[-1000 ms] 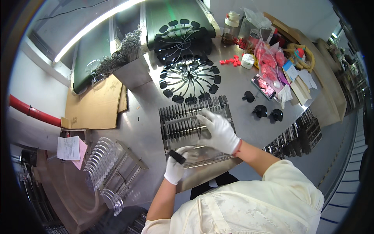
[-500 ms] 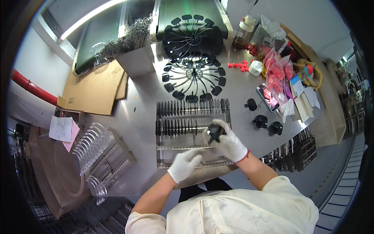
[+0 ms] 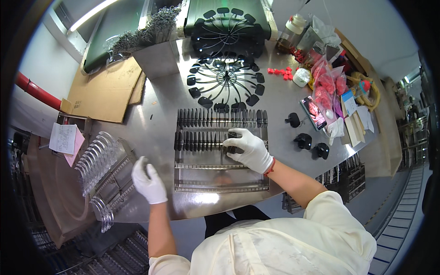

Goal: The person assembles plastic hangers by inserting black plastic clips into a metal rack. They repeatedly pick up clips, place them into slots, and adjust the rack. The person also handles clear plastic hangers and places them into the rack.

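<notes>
1. On the steel table (image 3: 156,119) straight ahead of me lies a metal rack (image 3: 221,153) with 4 cross rails, and I read my progress off it.
2. The top 2 rows hold black flat pieces (image 3: 201,118) standing on edge. The far row looks full from end to end; the second row is filled from the left up to my right hand (image 3: 248,149).
3. That right hand, in a white glove, lies on the second row with its fingers (image 3: 238,136) curled together over 1 or 2 black pieces, which it presses into the rail. I cannot tell exactly how many it covers.
4. The 2 near rows of the rack are bare, so by my judgement a bit under half the rack is loaded and the larger part is left.
5. My left hand (image 3: 147,181), also gloved, rests on the table just left of the rack, beside a holder of clear curved parts (image 3: 94,160). Its fingers are loosely bent and hold nothing that I can see.
6. Beyond the rack lies a black wheel-shaped sprue (image 3: 224,82) with pieces on its spokes, a second one (image 3: 227,25) behind it.
7. To the right, well apart from the rack, sit 3 black knobs (image 3: 305,140) and a phone (image 3: 313,112).
</notes>
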Motion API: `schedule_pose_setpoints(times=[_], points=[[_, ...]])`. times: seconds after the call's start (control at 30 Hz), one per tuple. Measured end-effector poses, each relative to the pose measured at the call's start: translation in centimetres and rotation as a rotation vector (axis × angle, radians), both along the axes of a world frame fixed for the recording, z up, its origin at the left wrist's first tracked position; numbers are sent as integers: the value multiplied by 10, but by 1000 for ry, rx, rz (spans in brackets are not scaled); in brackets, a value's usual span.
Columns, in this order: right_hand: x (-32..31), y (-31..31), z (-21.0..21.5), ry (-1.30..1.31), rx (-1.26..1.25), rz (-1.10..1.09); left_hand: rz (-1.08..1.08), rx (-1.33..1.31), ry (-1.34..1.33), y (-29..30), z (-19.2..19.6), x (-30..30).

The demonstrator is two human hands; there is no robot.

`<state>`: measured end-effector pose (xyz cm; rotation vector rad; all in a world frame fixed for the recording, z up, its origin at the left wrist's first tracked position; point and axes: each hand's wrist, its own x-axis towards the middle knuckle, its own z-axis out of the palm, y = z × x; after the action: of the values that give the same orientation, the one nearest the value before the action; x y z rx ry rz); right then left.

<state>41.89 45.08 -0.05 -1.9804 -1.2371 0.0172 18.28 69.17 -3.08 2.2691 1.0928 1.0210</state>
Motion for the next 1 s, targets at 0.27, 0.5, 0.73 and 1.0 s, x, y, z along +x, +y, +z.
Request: schedule_pose_setpoints(times=[0.27,0.5,0.73,1.0], points=[[14,-35,0,-177,-82,-13,60,299,732,49,-26,-50],[25,-68,8,-227,-188,-41,100,323,755,57,-26,-53],[32,-103,11,-260,-350,-119,8,301,455,71,3,-52],[11,-92,54,-334,-647,-149,-334,197,233,52,48,32]])
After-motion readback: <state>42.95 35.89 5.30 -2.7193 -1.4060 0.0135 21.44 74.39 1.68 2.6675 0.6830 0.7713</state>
